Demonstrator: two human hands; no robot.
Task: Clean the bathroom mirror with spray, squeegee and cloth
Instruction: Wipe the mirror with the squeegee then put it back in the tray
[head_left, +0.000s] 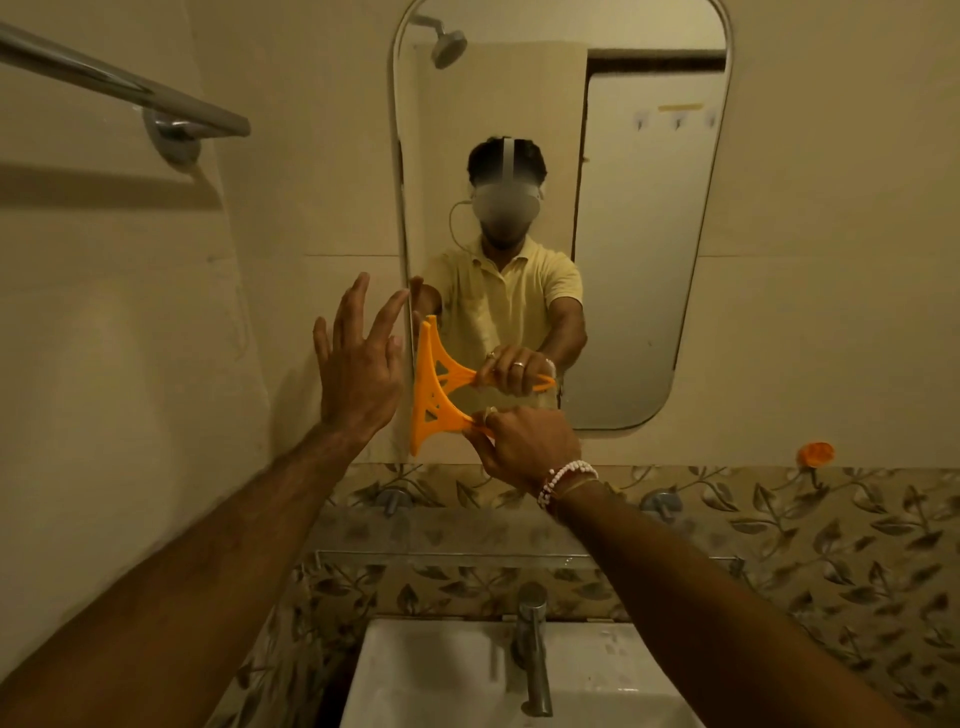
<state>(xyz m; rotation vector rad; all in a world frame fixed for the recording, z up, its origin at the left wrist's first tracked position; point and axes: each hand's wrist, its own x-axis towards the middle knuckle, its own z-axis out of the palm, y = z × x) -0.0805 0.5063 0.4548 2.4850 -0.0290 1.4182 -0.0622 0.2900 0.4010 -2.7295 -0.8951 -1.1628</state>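
A tall mirror (639, 249) with rounded corners hangs on the beige tiled wall. My right hand (524, 447) grips the handle of an orange squeegee (434, 400). Its blade stands upright against the mirror's lower left edge. My left hand (361, 364) is raised beside the mirror's left rim, fingers spread, holding nothing. The glass reflects a person in a yellow shirt with both arms stretched forward. No spray bottle or cloth shows in view.
A white sink (441, 675) with a chrome tap (532, 644) sits directly below. A glass shelf (467, 558) runs under the mirror. A chrome towel rail (130, 88) juts out at upper left. An orange hook (816, 453) sticks to the wall at right.
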